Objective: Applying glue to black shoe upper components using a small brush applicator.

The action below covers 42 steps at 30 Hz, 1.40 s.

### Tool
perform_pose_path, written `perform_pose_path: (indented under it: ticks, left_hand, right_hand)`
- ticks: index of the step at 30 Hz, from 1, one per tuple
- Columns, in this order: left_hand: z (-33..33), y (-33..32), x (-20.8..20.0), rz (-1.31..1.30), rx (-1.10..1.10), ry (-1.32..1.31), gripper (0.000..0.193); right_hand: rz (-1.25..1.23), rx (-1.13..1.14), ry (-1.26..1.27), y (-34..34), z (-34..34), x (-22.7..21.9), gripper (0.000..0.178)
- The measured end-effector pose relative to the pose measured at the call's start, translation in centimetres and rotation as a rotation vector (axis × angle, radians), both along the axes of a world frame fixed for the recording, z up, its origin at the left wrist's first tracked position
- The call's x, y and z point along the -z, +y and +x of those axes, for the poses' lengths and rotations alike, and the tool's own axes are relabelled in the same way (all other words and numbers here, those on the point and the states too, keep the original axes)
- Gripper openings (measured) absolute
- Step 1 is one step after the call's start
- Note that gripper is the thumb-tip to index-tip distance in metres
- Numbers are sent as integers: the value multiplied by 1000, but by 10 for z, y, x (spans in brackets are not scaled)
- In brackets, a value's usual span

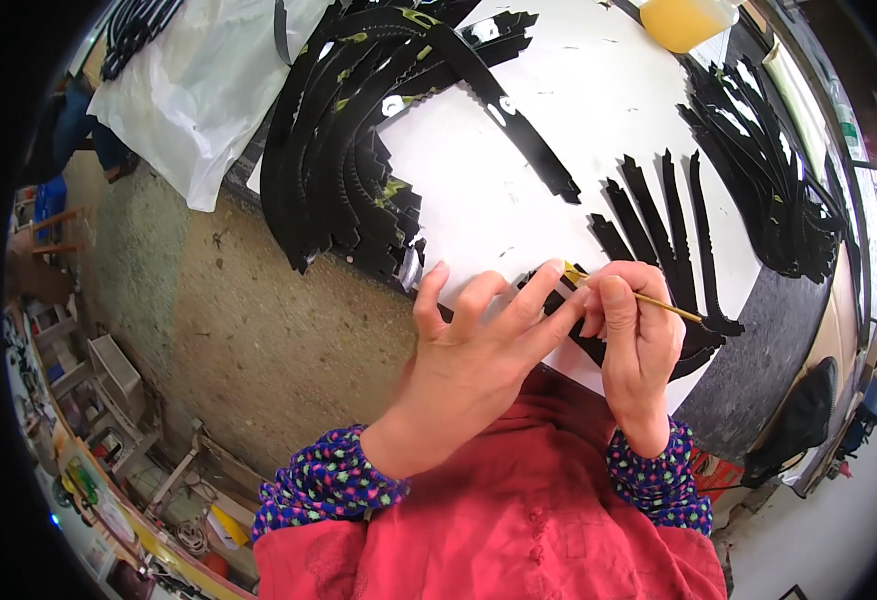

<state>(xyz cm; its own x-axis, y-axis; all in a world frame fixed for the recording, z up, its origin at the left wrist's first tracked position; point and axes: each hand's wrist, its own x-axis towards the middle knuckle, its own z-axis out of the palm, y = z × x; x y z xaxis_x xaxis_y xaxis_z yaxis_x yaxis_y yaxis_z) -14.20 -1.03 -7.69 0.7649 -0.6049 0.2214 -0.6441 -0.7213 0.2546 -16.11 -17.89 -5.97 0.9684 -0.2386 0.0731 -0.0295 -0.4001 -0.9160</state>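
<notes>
Black strips [678, 230] lie on a white surface [598, 80], partly beneath the spread left hand [483, 360], while the right hand [638, 340] pinches a thin stick [670, 307], best guided lightly with strips kept flat.

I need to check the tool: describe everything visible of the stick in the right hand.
The stick is thin, straight and tan, wooden-looking, with a wider yellow tip. The right hand pinches it aslant, its plain end lower right, over black strips. The tip is beside the left hand; whether they touch is unclear.
</notes>
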Motion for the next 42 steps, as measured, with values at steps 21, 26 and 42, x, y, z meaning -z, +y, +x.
perform_pose_path:
  ticks: [21, 26, 42]
  left_hand:
    - [1, -2, 0, -30, 0, 11, 47]
    - [1, -1, 5, -55, 1, -16, 51]
    - [-6, 24, 1, -115, 28, -24, 52]
  right_hand:
    - [-80, 57, -73, -2, -8, 6, 6]
    - [-560, 21, -307, -4, -12, 13, 19]
    - [-772, -17, -372, -5, -21, 14, 29]
